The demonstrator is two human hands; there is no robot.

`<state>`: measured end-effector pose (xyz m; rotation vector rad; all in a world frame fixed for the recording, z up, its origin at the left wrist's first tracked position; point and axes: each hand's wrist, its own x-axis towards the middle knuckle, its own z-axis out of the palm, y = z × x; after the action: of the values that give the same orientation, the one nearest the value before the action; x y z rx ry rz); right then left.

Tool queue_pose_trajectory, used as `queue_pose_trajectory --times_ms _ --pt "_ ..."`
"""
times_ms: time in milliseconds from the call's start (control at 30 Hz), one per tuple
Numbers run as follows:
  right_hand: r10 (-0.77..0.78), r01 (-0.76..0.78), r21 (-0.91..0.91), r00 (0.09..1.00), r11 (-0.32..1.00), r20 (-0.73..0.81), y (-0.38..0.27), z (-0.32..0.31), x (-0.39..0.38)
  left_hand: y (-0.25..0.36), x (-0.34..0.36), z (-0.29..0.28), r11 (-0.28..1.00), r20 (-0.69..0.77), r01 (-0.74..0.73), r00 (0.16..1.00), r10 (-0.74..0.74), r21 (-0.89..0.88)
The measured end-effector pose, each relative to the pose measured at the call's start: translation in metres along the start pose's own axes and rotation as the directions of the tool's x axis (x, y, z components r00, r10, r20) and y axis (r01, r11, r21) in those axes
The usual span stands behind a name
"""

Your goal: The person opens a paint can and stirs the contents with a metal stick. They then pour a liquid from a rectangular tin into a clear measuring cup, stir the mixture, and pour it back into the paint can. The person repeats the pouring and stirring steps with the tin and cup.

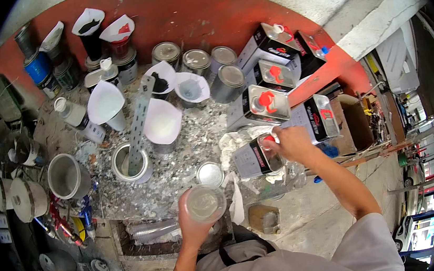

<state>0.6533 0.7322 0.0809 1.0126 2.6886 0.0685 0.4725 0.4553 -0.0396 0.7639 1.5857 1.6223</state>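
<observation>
My left hand (193, 220) grips a clear plastic cup (206, 203) with what looks like clear liquid inside, held at the bench's front edge. My right hand (286, 141) has its fingers closed at the red cap of a rectangular metal can (249, 162). Under and beside that can lies a crumpled white cloth (236, 199). A round lid (210, 174) lies between my hands. A perforated metal stick (140, 122) stands in an open can (123, 173) left of them.
Several paint cans (227, 84) and paper cone strainers (161, 121) crowd the bench. Rectangular cans with red caps (241, 117) stand at right. An empty pot (65, 178) and spray guns (63, 225) are at left. A red curved panel (173, 18) backs the bench (102, 200).
</observation>
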Motion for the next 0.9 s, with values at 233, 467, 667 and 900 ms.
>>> queue_pose_trajectory --times_ms 233,467,667,900 --pt "0.103 -0.103 -0.017 0.994 0.995 0.024 0.017 0.017 0.003 -0.011 0.001 0.005 0.998 0.031 -0.003 1.0 0.002 0.056" --pt "-0.156 0.189 0.225 0.975 0.956 -0.157 0.021 0.008 -0.001 -0.015 -0.001 0.006 0.995 0.062 -0.015 0.998 0.009 0.103" --pt "0.132 -0.123 0.084 0.984 0.989 -0.117 0.017 0.026 0.002 -0.005 -0.001 0.005 0.995 0.071 -0.049 0.997 0.044 0.084" --pt "0.02 0.04 0.246 0.971 0.969 -0.237 0.008 0.015 -0.003 -0.004 -0.001 -0.001 0.999 0.089 -0.023 0.996 0.02 0.03"
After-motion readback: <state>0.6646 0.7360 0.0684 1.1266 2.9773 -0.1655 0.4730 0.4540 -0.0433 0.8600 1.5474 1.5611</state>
